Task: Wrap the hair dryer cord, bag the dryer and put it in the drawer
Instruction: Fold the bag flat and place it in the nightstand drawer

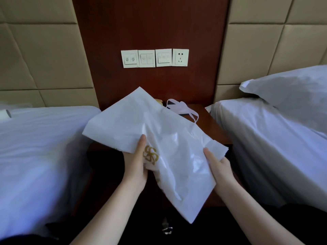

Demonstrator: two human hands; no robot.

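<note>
left hand [135, 165]: bare | right hand [220, 169]: bare | forearms [109, 207]: both bare down to the frame's lower edge

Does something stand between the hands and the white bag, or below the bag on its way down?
Nothing visible. The left hand and the right hand both grip the white bag directly, above the nightstand. Below the bag it is dark: no obstacle shows, but a drawer cannot be made out.

The thin plastic bag [159, 131] is white, with a gold knot-like logo [150, 155]. Behind it the wooden wall panel [150, 23] is dark red-brown, the padded wall tiles [44, 50] are beige, and the bed sheets [35, 156] are white.
</note>
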